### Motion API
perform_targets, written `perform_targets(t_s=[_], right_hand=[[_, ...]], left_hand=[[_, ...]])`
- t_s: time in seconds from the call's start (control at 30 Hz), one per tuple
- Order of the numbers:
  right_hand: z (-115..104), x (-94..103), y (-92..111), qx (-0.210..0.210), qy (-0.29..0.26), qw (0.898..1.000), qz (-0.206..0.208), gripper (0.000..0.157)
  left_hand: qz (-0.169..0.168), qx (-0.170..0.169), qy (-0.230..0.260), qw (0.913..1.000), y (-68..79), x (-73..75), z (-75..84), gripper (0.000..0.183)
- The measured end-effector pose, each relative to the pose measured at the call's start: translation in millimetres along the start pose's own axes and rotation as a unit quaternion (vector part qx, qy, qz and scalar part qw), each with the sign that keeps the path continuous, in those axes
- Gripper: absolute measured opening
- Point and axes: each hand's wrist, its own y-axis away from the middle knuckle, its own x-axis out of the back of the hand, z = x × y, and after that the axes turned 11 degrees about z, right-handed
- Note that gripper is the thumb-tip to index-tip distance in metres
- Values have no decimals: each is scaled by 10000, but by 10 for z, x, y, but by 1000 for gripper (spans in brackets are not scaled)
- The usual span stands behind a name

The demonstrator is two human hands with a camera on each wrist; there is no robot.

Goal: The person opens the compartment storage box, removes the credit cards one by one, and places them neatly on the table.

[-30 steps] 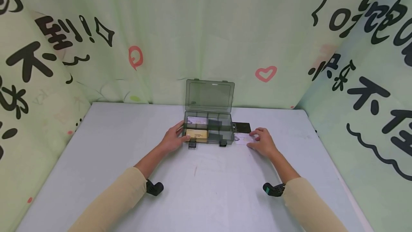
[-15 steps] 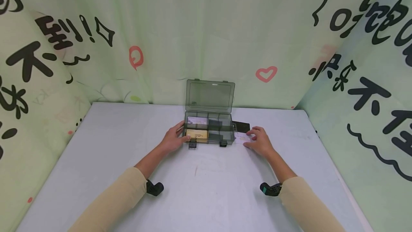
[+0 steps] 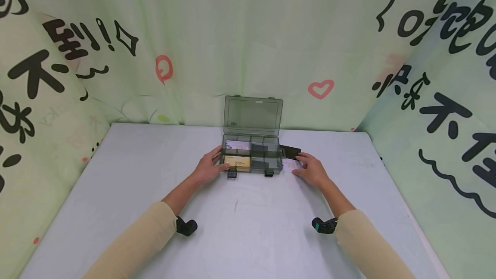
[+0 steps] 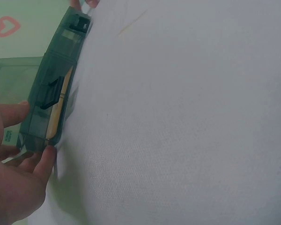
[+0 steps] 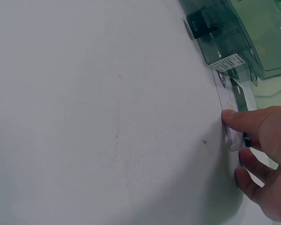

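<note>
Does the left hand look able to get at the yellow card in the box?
Probably, yes: the lid stands open and the yellow card lies close by the left hand, though that hand grips the box and would likely need to let go.

An organizer box (image 3: 258, 166) stands on a table (image 3: 240, 227) between a person's left hand (image 3: 211, 167), at its left end, and right hand (image 3: 313, 170). Beside the left hand, a front card (image 3: 237, 162) lies in the near compartment, a rear card (image 3: 237, 145) behind it. Within the right hand's thumb and fingers lies an outer card (image 3: 289, 165), with a back card (image 3: 291, 151) behind. Beyond both hands: the lid (image 3: 252, 115), then a cloth backdrop (image 3: 271, 46).
</note>
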Motion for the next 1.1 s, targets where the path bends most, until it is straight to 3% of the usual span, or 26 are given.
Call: perform_targets(t_s=[0.23,0.5,0.83,1.1], right_hand=[[55,91,-18,110,378,9990,-191,59],[127,118,-36,56,350,9991,-226,59],[51,66,11,201,175,9996,-14,56],[28,46,5,123,136,9997,140,66]], left_hand=[[17,29,-6,10000,3,-8,4,76],[46,23,-23,10000,5,-13,6,76],[43,44,-18,10000,20,-9,18,76],[61,54,-29,10000,3,-15,3,76]])
